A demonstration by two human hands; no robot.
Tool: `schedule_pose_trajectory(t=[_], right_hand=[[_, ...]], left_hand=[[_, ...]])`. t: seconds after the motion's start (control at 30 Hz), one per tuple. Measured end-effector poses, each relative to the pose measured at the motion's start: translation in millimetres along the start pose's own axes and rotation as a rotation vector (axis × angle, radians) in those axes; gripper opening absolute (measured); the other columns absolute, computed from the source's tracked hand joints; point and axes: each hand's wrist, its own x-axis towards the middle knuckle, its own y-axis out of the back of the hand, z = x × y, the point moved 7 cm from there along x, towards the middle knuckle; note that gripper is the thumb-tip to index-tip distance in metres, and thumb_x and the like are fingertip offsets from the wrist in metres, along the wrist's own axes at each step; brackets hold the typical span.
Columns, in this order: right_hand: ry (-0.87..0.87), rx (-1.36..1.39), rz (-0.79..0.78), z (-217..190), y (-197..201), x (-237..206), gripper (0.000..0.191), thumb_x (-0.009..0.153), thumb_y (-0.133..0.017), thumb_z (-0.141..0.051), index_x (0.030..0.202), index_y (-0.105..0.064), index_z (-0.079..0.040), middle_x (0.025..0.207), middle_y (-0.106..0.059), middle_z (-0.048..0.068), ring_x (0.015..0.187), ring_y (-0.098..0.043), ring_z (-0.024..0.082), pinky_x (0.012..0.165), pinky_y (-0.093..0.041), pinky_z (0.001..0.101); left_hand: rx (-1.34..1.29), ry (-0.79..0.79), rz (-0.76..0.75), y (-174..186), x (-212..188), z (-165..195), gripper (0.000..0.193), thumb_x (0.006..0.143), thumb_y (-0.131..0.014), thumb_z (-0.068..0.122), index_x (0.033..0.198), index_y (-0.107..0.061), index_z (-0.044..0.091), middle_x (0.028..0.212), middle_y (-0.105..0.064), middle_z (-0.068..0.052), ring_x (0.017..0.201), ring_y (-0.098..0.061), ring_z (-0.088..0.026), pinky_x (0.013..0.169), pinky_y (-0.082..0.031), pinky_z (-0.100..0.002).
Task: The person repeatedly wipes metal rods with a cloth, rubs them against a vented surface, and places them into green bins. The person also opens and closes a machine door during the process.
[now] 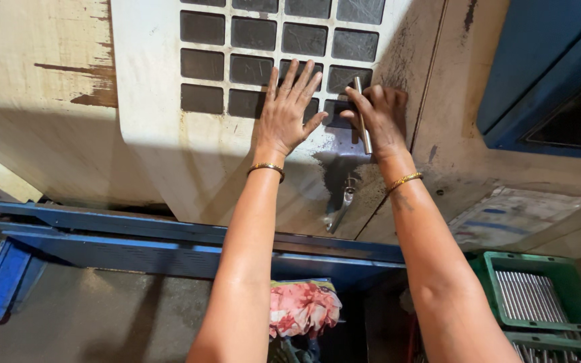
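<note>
- Cream-white, grimy metal machine panel (163, 134) with a grid of dark square windows fills the top of the view.
- left hand (286, 114) lies flat on that grid, fingers (290, 74) spread wide and holding nothing; gold bangle (267, 168) on the wrist.
- right hand (381, 117) sits just at 3 o'clock of the left, fingers closed around a short, thin silver metal rod (362, 114), which stands nearly upright against the panel.
- small metal door handle (344, 202) hangs at 6 o'clock from the rod.
- green plastic crate (492, 282) of similar silver rods sits at about 4 o'clock, well apart.
- pink floral cloth (304, 306) shows between the forearms.
</note>
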Motion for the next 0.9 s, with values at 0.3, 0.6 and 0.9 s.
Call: schedule_pose_trajectory(t=[0.3, 0.6, 0.9], right_hand=[[0.046, 0.047, 0.023, -4.5, 7.4, 0.3, 0.052, 0.095, -0.07, -0.053, 0.139, -0.065, -0.025, 0.118, -0.057, 0.001, 0.114, -0.051, 0.025, 0.104, -0.036, 0.0448], [0.039, 0.053, 0.019, -7.4, 12.1, 0.6, 0.051, 0.095, -0.07, -0.051, 0.139, -0.065, -0.026, 0.119, -0.056, 0.002, 0.116, -0.05, 0.025, 0.107, -0.037, 0.0446], [0.036, 0.057, 0.0, -7.2, 10.3, -0.4, 0.053, 0.095, -0.069, -0.052, 0.14, -0.064, -0.025, 0.121, -0.056, 0.003, 0.117, -0.05, 0.026, 0.107, -0.036, 0.0451]], left_hand=[[0.017, 0.049, 0.14, -2.5, -3.4, -3.9, 0.081, 0.098, -0.059, 0.023, 0.167, -0.018, 0.015, 0.174, -0.018, 0.001, 0.162, -0.014, -0.022, 0.135, -0.009, -0.05], [-0.01, 0.045, 0.199, -0.6, -4.1, -4.4, 0.076, 0.101, -0.059, 0.024, 0.167, -0.022, 0.014, 0.174, -0.017, 0.0, 0.162, -0.013, -0.022, 0.136, -0.008, -0.05], [0.012, 0.059, 0.14, -3.9, -2.9, -5.8, 0.064, 0.109, -0.053, 0.044, 0.163, -0.037, 0.014, 0.173, -0.019, -0.002, 0.161, -0.012, -0.026, 0.133, -0.004, -0.052]])
